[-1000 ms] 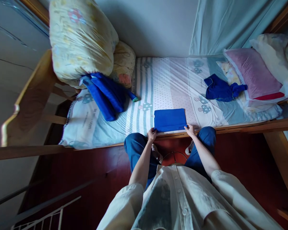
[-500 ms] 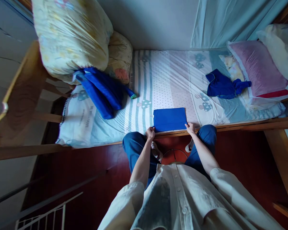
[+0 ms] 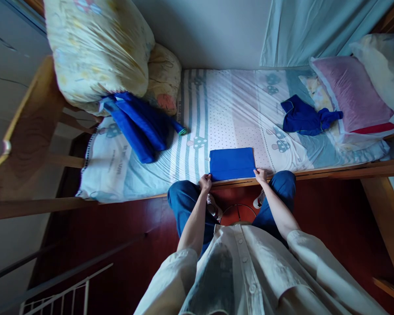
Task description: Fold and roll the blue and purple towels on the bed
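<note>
At twelve o'clock, your left hand [image 3: 205, 182] and right hand [image 3: 261, 176] pinch neat cloth [image 3: 232, 162]; bundle [image 3: 141, 127] at ten and heap [image 3: 302, 117] at two look messy.

One head-worn view looks forward and steeply down over the bed [image 3: 221, 105] from above.

folded blue cloth [image 3: 232, 163] | near edge: visibly creased earlier, smoother now
</note>
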Demonstrator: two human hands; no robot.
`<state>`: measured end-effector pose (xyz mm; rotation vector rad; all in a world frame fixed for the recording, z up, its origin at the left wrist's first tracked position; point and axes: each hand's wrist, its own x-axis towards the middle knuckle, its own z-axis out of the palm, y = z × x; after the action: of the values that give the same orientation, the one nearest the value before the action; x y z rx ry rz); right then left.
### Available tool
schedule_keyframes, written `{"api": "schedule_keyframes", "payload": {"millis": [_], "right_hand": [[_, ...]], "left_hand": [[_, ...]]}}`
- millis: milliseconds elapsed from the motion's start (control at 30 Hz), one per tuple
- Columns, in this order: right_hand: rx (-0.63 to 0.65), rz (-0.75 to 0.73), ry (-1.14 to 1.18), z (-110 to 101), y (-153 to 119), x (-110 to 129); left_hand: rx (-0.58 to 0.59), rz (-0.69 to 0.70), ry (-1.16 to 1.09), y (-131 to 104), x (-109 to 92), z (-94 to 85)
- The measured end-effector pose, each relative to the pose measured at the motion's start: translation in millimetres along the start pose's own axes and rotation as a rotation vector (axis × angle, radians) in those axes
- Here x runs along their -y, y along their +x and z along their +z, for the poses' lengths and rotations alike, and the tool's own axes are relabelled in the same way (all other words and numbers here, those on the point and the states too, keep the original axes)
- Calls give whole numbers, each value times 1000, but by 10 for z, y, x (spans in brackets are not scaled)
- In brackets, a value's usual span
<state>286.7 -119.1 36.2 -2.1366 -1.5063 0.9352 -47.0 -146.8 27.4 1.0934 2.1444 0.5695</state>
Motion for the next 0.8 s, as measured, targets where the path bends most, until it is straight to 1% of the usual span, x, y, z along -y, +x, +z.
{"api": "schedule_keyframes", "payload": {"millis": [200, 467, 667, 800], "right_hand": [[-5, 15, -19, 16, 10, -1], [-13, 27, -34, 65, 31, -27], [-41, 11, -27, 82, 38, -58], [-93, -29, -4, 31, 1, -57]], "left_hand": [[-13, -96, 56, 4, -30, 15], [-13, -126, 88, 10, -46, 30], [-30, -114, 85, 20, -40, 29], [-50, -43, 60, -14, -44, -22]]}}
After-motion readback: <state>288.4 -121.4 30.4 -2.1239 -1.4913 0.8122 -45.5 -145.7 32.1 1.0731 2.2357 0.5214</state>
